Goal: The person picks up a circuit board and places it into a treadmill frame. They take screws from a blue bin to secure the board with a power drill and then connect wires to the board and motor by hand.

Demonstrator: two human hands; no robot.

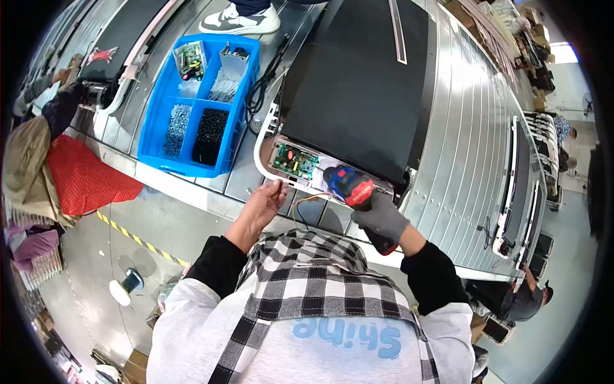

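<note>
Gripping a red-and-blue power screwdriver (350, 185), the gloved right hand (380, 217) is closed fully round the tool's handle, all fingers wrapped tight. The screwdriver is held over the near end of a treadmill (358, 77), its nose lowered to the white frame (259, 150) at the edge of the black belt. At nine o'clock from the tool, a green circuit board (293, 160) is exposed inside the frame, and thin orange and yellow wires (307, 201) are draped just below it. The bare left hand (262, 205) is placed at eight o'clock, its fingers drawn together against the frame's rim; whether anything small is pinched there cannot be told. The treadmill is carried on a slatted metal counter (460, 147). At ten o'clock a blue crate (148, 128) is set, its compartments filled with screws and small parts. Beyond it, at eleven o'clock, a shoe (240, 20) is planted on the counter. Far out at nine o'clock a red cloth (86, 176) is spread, and at four o'clock another person (527, 301) is seated.
</note>
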